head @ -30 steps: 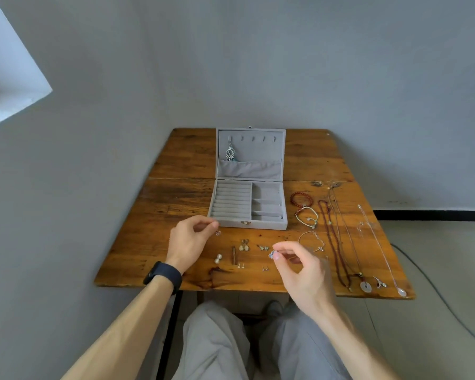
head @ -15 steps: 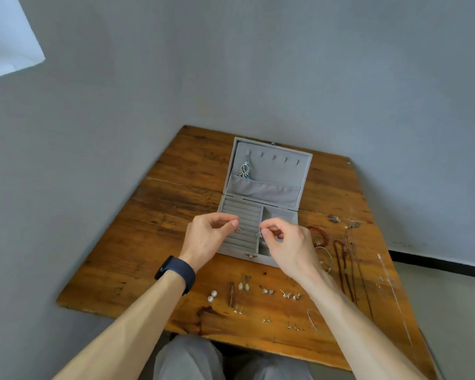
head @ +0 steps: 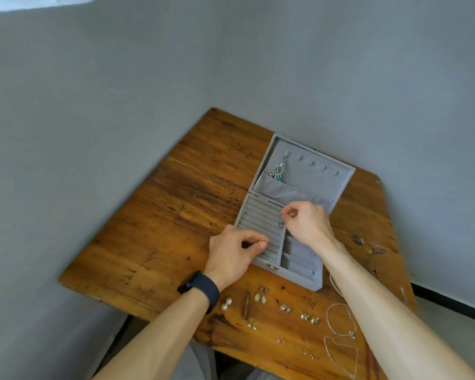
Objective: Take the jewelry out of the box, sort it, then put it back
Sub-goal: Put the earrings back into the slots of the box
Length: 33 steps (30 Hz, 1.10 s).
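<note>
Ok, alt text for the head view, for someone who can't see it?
Two hands work over an open grey box on a wooden table: the right hand pinches a silver piece above the ring rolls, the left hand pinches a small piece at their near end. A dangly earring hangs in the lid; earrings and chains lie on the table.

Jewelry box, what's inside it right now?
A silver dangle earring hangs in the lid. Over the ring rolls, the right hand pinches a small silver piece and the left hand a tinier piece. The hands and right forearm cover part of the tray.
</note>
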Each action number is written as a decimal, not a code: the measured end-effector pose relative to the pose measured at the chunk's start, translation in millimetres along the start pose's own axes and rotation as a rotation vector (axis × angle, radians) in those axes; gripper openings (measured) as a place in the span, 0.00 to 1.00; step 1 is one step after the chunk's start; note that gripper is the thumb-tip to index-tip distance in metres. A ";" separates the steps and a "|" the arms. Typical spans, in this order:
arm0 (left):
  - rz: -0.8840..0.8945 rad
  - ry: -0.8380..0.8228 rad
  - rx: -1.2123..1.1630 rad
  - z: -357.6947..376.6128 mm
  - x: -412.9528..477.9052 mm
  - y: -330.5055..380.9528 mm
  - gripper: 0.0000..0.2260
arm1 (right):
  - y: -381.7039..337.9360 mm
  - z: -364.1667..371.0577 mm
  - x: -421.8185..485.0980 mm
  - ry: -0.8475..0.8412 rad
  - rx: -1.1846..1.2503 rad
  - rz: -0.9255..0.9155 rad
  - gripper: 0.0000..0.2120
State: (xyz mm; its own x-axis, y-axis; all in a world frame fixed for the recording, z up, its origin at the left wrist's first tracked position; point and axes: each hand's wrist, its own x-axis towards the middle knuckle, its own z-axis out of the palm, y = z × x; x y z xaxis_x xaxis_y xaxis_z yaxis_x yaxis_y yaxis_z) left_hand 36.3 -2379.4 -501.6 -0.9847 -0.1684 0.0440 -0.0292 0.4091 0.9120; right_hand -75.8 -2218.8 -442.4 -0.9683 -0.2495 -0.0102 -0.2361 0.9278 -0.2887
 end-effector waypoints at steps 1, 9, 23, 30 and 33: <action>0.008 0.006 0.005 1.2 -0.7 -0.9 0.05 | -3.0 -1.8 4.1 -0.018 -0.028 0.011 0.07; 0.031 0.013 0.022 2.0 -1.0 -5.6 0.04 | -21.6 -11.0 20.5 -0.145 -0.193 0.055 0.11; 0.049 0.016 0.097 2.7 0.1 -7.2 0.05 | -11.0 4.4 9.7 0.007 -0.109 0.081 0.07; 0.019 -0.054 0.103 -12.3 15.4 2.6 0.06 | 14.5 19.6 -47.1 0.222 0.075 0.022 0.11; 0.042 -0.050 0.194 -15.0 26.1 10.8 0.06 | 32.5 40.3 -86.5 0.328 0.003 -0.005 0.11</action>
State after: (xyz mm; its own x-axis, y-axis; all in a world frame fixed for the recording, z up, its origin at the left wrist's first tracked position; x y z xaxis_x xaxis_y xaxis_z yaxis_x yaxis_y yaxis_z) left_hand 12.8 -2392.9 -484.5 -0.9930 -0.1044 0.0554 -0.0156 0.5806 0.8141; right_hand 3.6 -2178.3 -489.5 -0.9420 -0.1511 0.2998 -0.2411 0.9259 -0.2909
